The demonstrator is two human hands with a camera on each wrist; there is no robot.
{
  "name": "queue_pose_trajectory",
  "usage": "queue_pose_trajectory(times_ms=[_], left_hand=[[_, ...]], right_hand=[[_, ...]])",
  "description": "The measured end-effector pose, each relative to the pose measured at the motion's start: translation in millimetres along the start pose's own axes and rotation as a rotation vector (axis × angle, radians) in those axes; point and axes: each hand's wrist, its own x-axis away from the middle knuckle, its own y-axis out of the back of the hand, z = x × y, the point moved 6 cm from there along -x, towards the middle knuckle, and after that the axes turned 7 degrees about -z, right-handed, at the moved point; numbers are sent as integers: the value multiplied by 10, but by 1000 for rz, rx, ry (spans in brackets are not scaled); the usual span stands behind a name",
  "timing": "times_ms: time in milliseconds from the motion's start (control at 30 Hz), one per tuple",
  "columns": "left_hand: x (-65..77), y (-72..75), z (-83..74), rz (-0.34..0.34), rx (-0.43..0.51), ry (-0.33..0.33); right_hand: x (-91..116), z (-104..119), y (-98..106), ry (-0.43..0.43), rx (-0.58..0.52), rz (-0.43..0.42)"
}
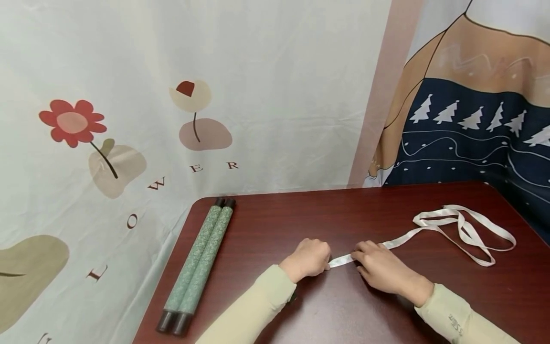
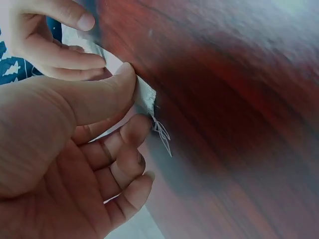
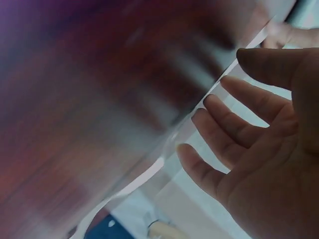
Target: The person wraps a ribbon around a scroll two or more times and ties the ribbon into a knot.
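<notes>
Head view: the white ribbon [image 1: 341, 261] stretches between the left hand [image 1: 307, 258] and right hand [image 1: 384, 268] over the tabletop [image 1: 266, 224]. Left wrist view: the left hand's grip pinches it near its frayed end [image 2: 145, 94], apparently for straightening. Right wrist view, blurred: the right hand's fingers look extended, probably not grasping; the next move likely calls for a steady left pinch.

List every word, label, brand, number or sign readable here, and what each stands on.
"L O W E R": spaced letters printed on the cloth backdrop.
Partial letter, lower left of the backdrop: cut off, unreadable.
Print on the right sleeve: too small and blurred to read.
</notes>
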Motion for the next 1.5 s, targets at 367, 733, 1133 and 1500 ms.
queue_pose_trajectory(times_ms=[367, 733, 1133, 1500], left_hand=[[202, 38, 213, -27, -40, -17], [442, 68, 533, -31, 20, 16], [659, 149, 865, -47, 31, 51], [813, 222, 1104, -116, 10, 15]], right_hand=[[109, -449, 156, -18, 20, -30], [346, -798, 290, 3, 31, -97], [584, -1014, 415, -57, 56, -71], [746, -1199, 521, -43, 110, -93]])
